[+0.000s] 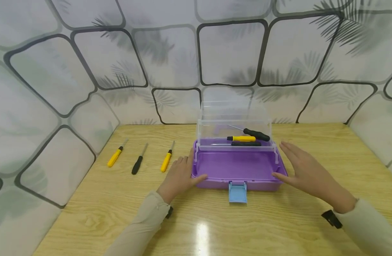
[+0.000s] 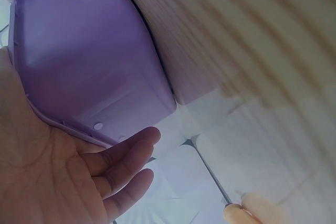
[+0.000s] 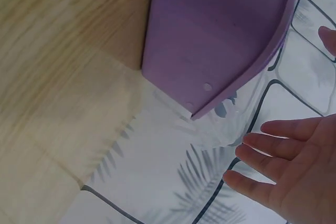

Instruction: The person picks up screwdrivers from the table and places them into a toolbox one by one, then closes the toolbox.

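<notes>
A purple toolbox stands on the table with its clear lid raised and its blue latch hanging down in front. My left hand lies against its left side, thumb over the front rim and fingers loosely extended. At the right side my right hand is spread, its thumb close to the right front corner; the right wrist view shows its fingers apart from the wall. Behind the purple bottom lie a yellow screwdriver, a black screwdriver and another black-handled one.
Left of the toolbox, a yellow screwdriver, a black screwdriver and a second yellow one lie spaced out on the wooden table. A patterned wall rises behind the table and at both sides.
</notes>
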Demonstrator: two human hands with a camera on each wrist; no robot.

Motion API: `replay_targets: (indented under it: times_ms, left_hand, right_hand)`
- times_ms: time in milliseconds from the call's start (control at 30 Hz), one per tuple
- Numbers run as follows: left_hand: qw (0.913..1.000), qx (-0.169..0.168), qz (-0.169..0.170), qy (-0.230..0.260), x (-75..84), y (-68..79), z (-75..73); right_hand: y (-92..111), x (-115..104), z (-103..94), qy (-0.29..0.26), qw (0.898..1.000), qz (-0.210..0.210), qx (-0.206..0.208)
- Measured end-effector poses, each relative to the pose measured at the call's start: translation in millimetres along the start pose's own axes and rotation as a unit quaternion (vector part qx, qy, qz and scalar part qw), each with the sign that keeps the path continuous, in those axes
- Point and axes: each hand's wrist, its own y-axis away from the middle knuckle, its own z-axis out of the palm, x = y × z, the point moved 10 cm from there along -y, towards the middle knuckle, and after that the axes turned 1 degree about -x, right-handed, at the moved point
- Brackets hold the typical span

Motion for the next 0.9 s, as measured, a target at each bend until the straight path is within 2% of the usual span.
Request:
replay_targets:
  times_ms: [500, 900]
  left_hand:
    - [1.0000, 0.002, -0.001, 0.007, -0.8, 0.3, 1.1]
    - [0.9999, -0.001, -0.003, 0.010, 0.5, 0.4, 0.2]
  right_hand:
    - [7, 6, 18.8, 0.001, 0.999, 0.016, -0.031]
    - [9, 9, 26.6, -0.003, 0.998, 0.028, -0.053]
